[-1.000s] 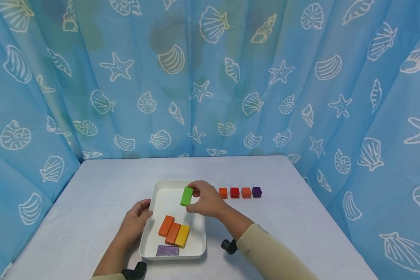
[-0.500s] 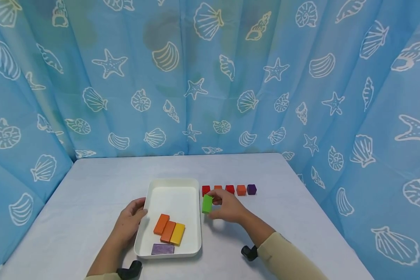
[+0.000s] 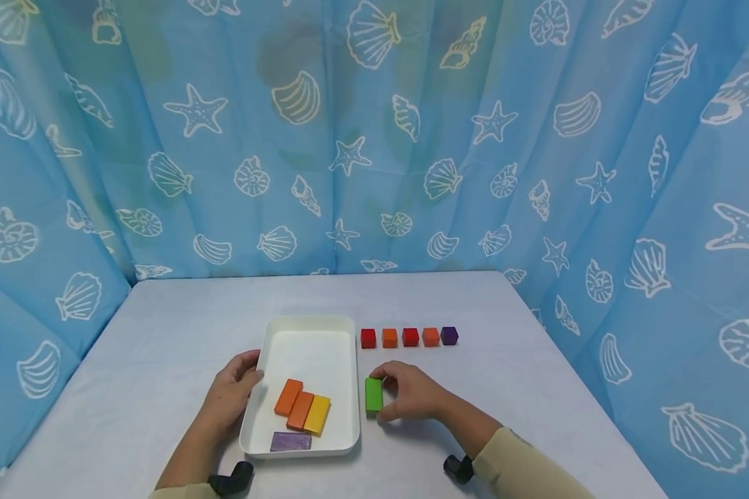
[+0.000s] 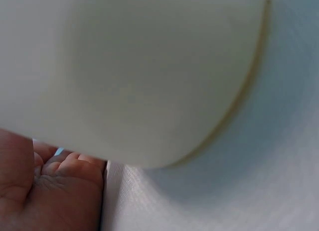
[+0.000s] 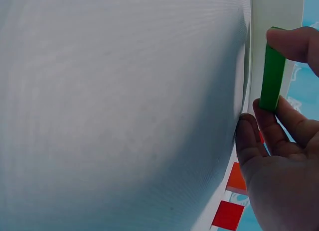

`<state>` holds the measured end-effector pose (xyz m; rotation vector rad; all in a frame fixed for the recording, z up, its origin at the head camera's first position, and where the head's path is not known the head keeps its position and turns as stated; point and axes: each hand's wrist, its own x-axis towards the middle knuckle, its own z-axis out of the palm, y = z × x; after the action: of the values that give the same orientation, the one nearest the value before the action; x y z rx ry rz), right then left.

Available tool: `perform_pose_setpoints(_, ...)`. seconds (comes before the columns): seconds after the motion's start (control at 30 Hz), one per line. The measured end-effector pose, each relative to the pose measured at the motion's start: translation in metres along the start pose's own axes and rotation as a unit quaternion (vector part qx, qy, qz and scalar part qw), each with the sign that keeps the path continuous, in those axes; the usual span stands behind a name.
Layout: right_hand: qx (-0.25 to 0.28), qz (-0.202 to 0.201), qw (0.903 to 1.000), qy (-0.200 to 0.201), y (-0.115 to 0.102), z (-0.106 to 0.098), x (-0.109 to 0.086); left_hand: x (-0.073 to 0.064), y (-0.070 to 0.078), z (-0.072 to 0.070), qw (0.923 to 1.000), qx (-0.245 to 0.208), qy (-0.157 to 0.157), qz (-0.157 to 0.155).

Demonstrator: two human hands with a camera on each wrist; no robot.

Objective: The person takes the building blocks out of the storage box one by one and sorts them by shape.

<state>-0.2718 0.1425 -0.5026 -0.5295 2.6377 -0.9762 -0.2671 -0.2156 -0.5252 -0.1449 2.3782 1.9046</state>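
My right hand (image 3: 415, 391) pinches a green rectangular block (image 3: 373, 397) lengthwise between thumb and fingertips, just right of the white tray (image 3: 312, 454). In the right wrist view the thumb is on one end of the green block (image 5: 273, 76) and fingertips on the other. Whether the block touches the tablecloth is hard to tell. My left hand (image 3: 229, 391) holds the tray's left side, thumb at the rim. Inside the tray lie two orange blocks (image 3: 288, 398), a yellow block (image 3: 317, 416) and a purple block (image 3: 290, 441). The left wrist view shows the tray's outer wall (image 4: 149, 81) close up.
Behind my right hand, several small cubes stand in a row: a red cube (image 3: 367, 338), an orange one, another red, another orange and a dark purple cube (image 3: 449, 336). A white cloth covers the table (image 3: 193, 312). A blue shell-patterned curtain (image 3: 374, 138) hangs around it.
My right hand has carried the green block from over the tray to the right, then lower and nearer to me. The red cube at the row's left end has come into sight. My left hand stays at the tray.
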Motion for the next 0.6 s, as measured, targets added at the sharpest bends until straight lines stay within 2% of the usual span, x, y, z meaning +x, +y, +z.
perform_pose_setpoints(0.6, -0.05, 0.002, 0.9987, -0.005, 0.0063, 0.0036, 0.0022, 0.0009, -0.0004, -0.0016, 0.9999, 0.012, -0.002, -0.003)
